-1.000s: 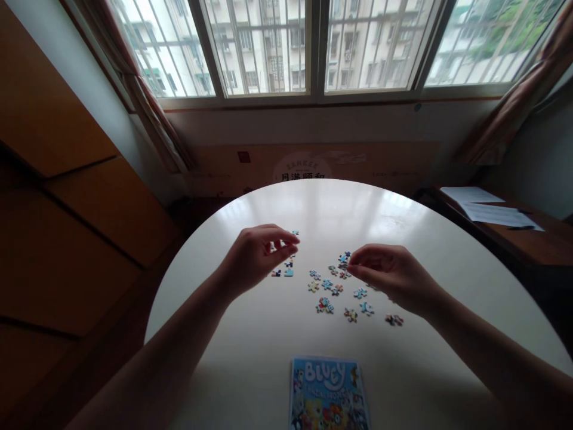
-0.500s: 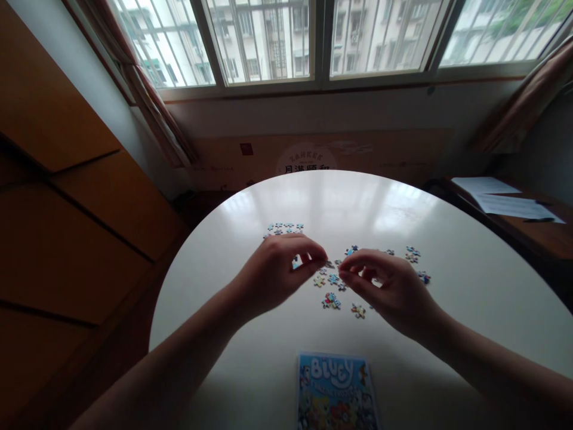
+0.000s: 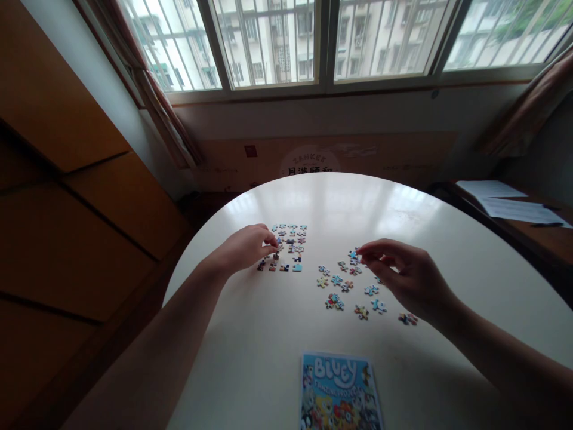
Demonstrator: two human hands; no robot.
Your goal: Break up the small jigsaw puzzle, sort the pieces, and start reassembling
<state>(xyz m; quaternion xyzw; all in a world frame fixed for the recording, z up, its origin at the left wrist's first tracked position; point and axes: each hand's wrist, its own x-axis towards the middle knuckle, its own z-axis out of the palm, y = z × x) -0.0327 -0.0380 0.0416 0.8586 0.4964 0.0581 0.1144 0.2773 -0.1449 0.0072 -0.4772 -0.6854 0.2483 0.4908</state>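
Note:
My left hand [image 3: 250, 246] pinches a small puzzle piece [image 3: 276, 255] over the left group of pieces. That group lies in rough rows, with a light blue piece [image 3: 297, 267] at its lower right corner. My right hand [image 3: 398, 266] is over the right part of the loose pieces, its fingertips pressed together beside a blue piece [image 3: 353, 255]; whatever they hold is too small to make out. Loose pieces lie scattered below and left of it, among them a yellowish piece [image 3: 362, 312] and a reddish piece [image 3: 408, 319].
A blue Bluey picture card [image 3: 340, 391] lies near the front of the round white table [image 3: 250, 346]. Papers [image 3: 514, 209] and pens rest on a side surface at the right. An orange-brown cabinet [image 3: 67, 251] stands at the left.
My left hand has moved left from the middle, carrying a piece to the rows. My right hand has shifted slightly right, away from my left hand. The view has moved a little.

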